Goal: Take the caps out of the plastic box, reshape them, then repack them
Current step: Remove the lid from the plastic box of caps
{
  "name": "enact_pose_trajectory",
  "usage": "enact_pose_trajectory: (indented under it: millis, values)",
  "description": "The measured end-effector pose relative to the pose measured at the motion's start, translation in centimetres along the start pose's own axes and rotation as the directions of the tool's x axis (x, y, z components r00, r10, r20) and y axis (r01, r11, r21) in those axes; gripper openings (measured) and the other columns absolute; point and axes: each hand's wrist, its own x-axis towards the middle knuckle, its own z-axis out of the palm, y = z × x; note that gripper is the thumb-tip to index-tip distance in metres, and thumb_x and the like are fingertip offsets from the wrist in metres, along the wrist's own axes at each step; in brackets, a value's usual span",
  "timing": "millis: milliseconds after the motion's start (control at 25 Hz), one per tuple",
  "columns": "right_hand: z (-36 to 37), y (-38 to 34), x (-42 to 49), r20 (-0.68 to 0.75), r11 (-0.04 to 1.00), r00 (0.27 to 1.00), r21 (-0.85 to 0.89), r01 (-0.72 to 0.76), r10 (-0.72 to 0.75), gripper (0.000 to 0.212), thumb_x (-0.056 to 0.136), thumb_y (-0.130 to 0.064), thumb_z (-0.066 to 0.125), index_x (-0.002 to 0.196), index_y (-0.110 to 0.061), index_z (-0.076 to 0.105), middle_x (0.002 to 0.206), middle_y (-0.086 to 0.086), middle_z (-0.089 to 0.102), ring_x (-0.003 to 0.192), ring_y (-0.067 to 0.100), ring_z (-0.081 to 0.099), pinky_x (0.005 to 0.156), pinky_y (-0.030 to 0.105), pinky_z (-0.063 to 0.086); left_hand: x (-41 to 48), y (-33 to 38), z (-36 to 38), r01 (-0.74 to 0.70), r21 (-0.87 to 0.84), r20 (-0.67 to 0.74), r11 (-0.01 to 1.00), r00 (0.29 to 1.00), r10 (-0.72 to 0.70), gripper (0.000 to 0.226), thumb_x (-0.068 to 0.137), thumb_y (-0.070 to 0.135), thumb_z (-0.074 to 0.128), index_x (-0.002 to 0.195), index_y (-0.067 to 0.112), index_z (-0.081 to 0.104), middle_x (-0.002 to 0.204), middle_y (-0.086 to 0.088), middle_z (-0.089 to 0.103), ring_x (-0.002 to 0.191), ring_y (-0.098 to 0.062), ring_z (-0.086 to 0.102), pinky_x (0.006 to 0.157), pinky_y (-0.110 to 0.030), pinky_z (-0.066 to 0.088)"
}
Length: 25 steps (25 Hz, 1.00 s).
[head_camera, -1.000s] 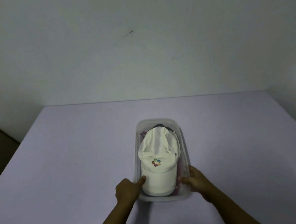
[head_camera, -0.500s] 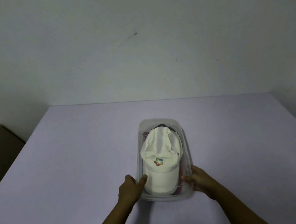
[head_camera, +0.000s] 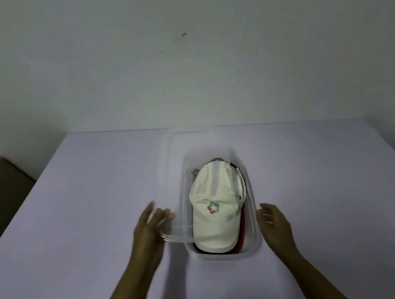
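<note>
The white cap (head_camera: 218, 210) with the coloured logo lies on top of the stack in the clear plastic box (head_camera: 253, 221), brim toward you. Darker caps show beneath it, a red one (head_camera: 243, 237) peeking out along its right and near edge and a dark one (head_camera: 238, 172) at the far end. The box sits on the pale lilac table (head_camera: 78, 221), centred and toward the near edge.

A clear lid (head_camera: 172, 171) hangs tilted over the box's left and far side, motion-blurred, its near edge crossing the cap's brim. Your left hand (head_camera: 151, 228) is at that near-left edge, fingers spread and blurred; whether it grips the lid, you cannot tell from this view. Your right hand (head_camera: 275, 224) hovers just beside the box's right wall, fingers loosely apart, holding nothing.
</note>
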Motion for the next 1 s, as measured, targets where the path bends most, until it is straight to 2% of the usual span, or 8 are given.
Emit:
enact_pose_trajectory:
  millis: [80, 240, 360, 480, 640, 760, 880, 1000]
  values:
    - [1.2, -1.4, -1.2, 0.045, 0.986, 0.990, -0.099, 0.134, -0.130, 0.025, 0.090, -0.013, 0.059, 0.114, -0.008, 0.058, 0.092, -0.003, 0.061, 0.095, 0.026, 0.065, 0.067, 0.015, 0.044, 1.2, 3.1, -3.0, -0.037, -0.027, -0.032, 0.999, 0.999, 0.036, 0.033, 0.091, 0.001, 0.046, 0.117, 0.021, 0.053, 0.061, 0.001, 0.073, 0.055, -0.012, 0.071, 0.049, -0.019, 0.055]
    - [5.0, -1.5, -1.9, 0.383, 0.972, 0.916, -0.232, -0.030, 0.119, 0.059, 0.085, -0.026, 0.065, 0.134, -0.010, 0.035, 0.124, -0.002, 0.050, 0.106, 0.016, 0.051, 0.084, 0.023, 0.042, 3.1, 7.1, -9.8, -0.030, 0.030, -0.107, 0.999, 0.994, 0.033, 0.046, 0.092, 0.006, 0.046, 0.137, 0.015, 0.045, 0.071, 0.002, 0.073, 0.063, -0.010, 0.072, 0.055, -0.019, 0.057]
    - [6.8, 0.0, -1.4, 0.324, 0.962, 0.923, -0.239, -0.133, 0.208, 0.085, 0.077, -0.031, 0.073, 0.141, -0.005, 0.025, 0.136, 0.010, 0.048, 0.120, 0.027, 0.050, 0.092, 0.027, 0.043, 4.3, 6.1, -12.0, 0.063, 0.089, -0.132, 0.994, 0.990, -0.051, 0.045, 0.096, 0.006, 0.044, 0.140, 0.016, 0.042, 0.089, -0.006, 0.066, 0.063, -0.012, 0.073, 0.052, -0.020, 0.057]
    - [7.4, 0.4, -0.9, 0.192, 0.962, 0.964, -0.240, -0.134, 0.182, 0.087, 0.069, -0.024, 0.079, 0.138, -0.005, 0.031, 0.133, 0.015, 0.051, 0.118, 0.031, 0.051, 0.096, 0.039, 0.048, 5.3, 3.7, -12.3, 0.147, 0.091, -0.110, 0.985, 0.984, -0.137, 0.047, 0.096, 0.003, 0.043, 0.141, 0.014, 0.040, 0.098, -0.012, 0.063, 0.062, -0.014, 0.073, 0.053, -0.024, 0.059]
    - [7.8, -0.2, -0.6, 0.165, 0.960, 0.955, -0.177, -0.219, 0.248, 0.099, 0.067, -0.026, 0.082, 0.142, -0.006, 0.019, 0.141, 0.016, 0.042, 0.126, 0.033, 0.044, 0.101, 0.040, 0.043, 6.8, 1.8, -12.4, 0.207, 0.115, -0.107, 0.972, 0.975, -0.195, 0.041, 0.096, 0.004, 0.044, 0.135, 0.017, 0.046, 0.097, -0.012, 0.065, 0.070, -0.021, 0.072, 0.064, -0.033, 0.060]
    - [8.1, -0.6, -0.5, 0.156, 0.964, 0.959, -0.160, -0.214, 0.238, 0.106, 0.062, -0.022, 0.086, 0.142, -0.004, 0.018, 0.141, 0.017, 0.041, 0.127, 0.034, 0.044, 0.101, 0.039, 0.042, 7.4, 1.0, -12.7, 0.176, 0.312, -0.110, 0.934, 0.983, -0.148, 0.037, 0.094, 0.001, 0.044, 0.129, 0.009, 0.053, 0.107, -0.011, 0.065, 0.090, -0.027, 0.062, 0.085, -0.038, 0.049]
    - [8.0, -0.6, -0.5, 0.109, 0.976, 0.974, -0.122, -0.183, 0.196, 0.102, 0.057, -0.018, 0.089, 0.137, -0.003, 0.027, 0.132, 0.015, 0.048, 0.121, 0.033, 0.049, 0.096, 0.039, 0.046, 7.4, 0.3, -13.1, 0.094, 0.572, -0.137, 0.815, 0.990, -0.018, 0.029, 0.092, 0.001, 0.050, 0.118, 0.003, 0.062, 0.112, -0.011, 0.062, 0.100, -0.027, 0.056, 0.091, -0.035, 0.043]
    - [7.7, -0.9, -0.5, 0.224, 0.948, 0.961, 0.236, -0.215, 0.162, 0.063, 0.077, -0.010, 0.074, 0.132, -0.007, 0.043, 0.129, 0.013, 0.057, 0.115, 0.027, 0.056, 0.091, 0.035, 0.050, 7.6, -0.1, -13.2, 0.082, 0.668, -0.187, 0.740, 0.980, 0.060, 0.027, 0.088, 0.007, 0.058, 0.112, -0.003, 0.064, 0.102, -0.016, 0.063, 0.092, -0.029, 0.057, 0.086, -0.037, 0.045]
